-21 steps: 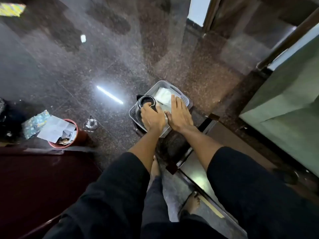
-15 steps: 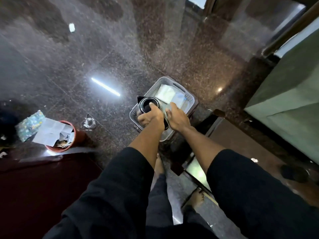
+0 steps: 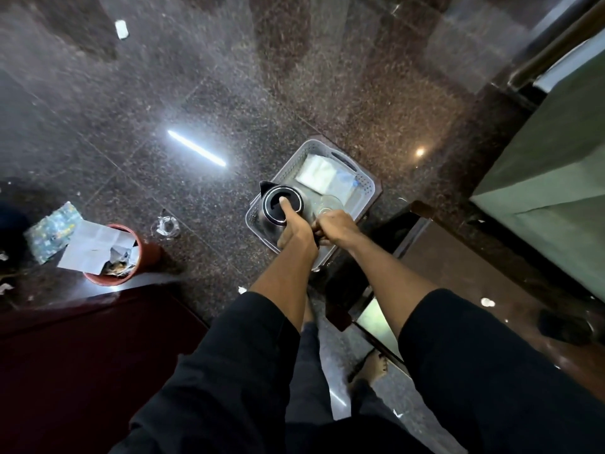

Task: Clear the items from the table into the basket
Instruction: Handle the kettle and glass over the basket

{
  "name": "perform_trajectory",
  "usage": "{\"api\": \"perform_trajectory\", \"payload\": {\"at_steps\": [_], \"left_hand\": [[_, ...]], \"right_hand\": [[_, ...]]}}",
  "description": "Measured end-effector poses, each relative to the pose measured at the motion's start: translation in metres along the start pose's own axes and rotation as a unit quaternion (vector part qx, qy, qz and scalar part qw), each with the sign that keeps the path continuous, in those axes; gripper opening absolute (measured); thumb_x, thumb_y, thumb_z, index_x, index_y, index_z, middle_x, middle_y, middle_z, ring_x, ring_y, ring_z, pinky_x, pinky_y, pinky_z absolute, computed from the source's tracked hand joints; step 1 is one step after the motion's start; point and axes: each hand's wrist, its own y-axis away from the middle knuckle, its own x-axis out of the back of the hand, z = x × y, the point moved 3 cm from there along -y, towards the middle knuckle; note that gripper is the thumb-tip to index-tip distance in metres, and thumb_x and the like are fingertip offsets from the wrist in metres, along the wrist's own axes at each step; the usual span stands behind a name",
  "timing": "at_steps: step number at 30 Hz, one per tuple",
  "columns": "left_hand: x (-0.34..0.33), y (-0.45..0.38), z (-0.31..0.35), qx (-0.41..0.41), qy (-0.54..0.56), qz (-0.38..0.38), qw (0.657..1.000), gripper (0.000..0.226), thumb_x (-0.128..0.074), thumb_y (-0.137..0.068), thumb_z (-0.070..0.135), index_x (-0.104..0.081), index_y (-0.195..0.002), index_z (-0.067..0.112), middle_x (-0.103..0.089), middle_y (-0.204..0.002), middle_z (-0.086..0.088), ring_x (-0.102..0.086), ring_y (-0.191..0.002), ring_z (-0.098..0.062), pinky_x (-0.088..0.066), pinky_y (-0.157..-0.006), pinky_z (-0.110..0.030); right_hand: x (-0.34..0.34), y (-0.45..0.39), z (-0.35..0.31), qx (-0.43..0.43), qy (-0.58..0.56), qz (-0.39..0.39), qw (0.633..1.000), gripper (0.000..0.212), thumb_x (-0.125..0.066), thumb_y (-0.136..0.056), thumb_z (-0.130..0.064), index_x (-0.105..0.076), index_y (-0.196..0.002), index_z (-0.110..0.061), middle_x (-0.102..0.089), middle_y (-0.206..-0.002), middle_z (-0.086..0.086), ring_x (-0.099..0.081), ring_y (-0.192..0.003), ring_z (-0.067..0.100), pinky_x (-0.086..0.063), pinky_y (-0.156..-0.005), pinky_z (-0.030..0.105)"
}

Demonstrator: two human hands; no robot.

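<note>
A grey plastic basket (image 3: 369, 187) sits on a dark stand at the table's far corner. Inside it stands a dark steel kettle (image 3: 274, 204) with a round black lid, on the left side. A white folded packet (image 3: 319, 173) lies at the back and a clear glass piece (image 3: 330, 204) in the middle. My left hand (image 3: 296, 229) grips the kettle at its handle, thumb pressed on the lid. My right hand (image 3: 335, 224) is curled into a fist right beside it, over the basket's near side. What its fingers hold is hidden.
A red bin (image 3: 144, 257) stuffed with papers stands on the polished stone floor to the left, with a crumpled clear wrapper (image 3: 165, 226) near it. A dark red surface (image 3: 82, 355) fills the lower left. The glossy table (image 3: 474, 267) with a dark object (image 3: 569, 326) lies on the right, beyond it a green panel (image 3: 556, 191).
My right hand went from lying flat over the basket to a closed fist beside the left hand. My left thumb has moved onto the kettle lid. The view has shifted slightly.
</note>
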Motion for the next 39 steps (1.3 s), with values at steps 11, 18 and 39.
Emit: {"api": "perform_trajectory", "payload": {"at_steps": [11,18,39], "left_hand": [[0.01,0.049,0.022,-0.027,-0.001,-0.061,0.998,0.075,-0.058,-0.088,0.071,-0.067,-0.125,0.007,-0.072,-0.088,-0.001,-0.068,-0.07,-0.017,-0.049,-0.042,-0.019],[0.015,0.041,0.04,-0.038,0.018,-0.025,0.999,0.108,-0.053,-0.075,0.089,-0.052,-0.141,0.003,-0.071,-0.125,-0.016,-0.075,-0.1,-0.023,-0.062,-0.076,-0.033],[0.036,0.003,0.088,-0.25,-0.338,-0.036,0.907,0.103,-0.059,-0.05,0.091,-0.04,-0.123,0.022,-0.066,-0.116,-0.013,-0.071,-0.104,-0.036,-0.057,-0.095,-0.056]], "right_hand": [[0.021,-0.004,0.004,0.108,0.194,0.115,0.968,0.026,-0.053,-0.093,-0.023,-0.074,-0.106,-0.016,-0.073,-0.115,0.013,-0.066,-0.106,0.036,-0.052,-0.085,0.036],[0.039,-0.012,0.009,0.077,0.209,0.114,0.968,0.046,-0.053,-0.096,-0.026,-0.054,-0.14,-0.016,-0.059,-0.14,0.014,-0.057,-0.126,0.036,-0.048,-0.099,0.039],[0.012,-0.031,0.033,0.093,0.199,0.143,0.965,0.057,-0.068,-0.083,-0.016,-0.048,-0.136,-0.016,-0.051,-0.137,0.012,-0.047,-0.13,0.034,-0.046,-0.104,0.042]]}}
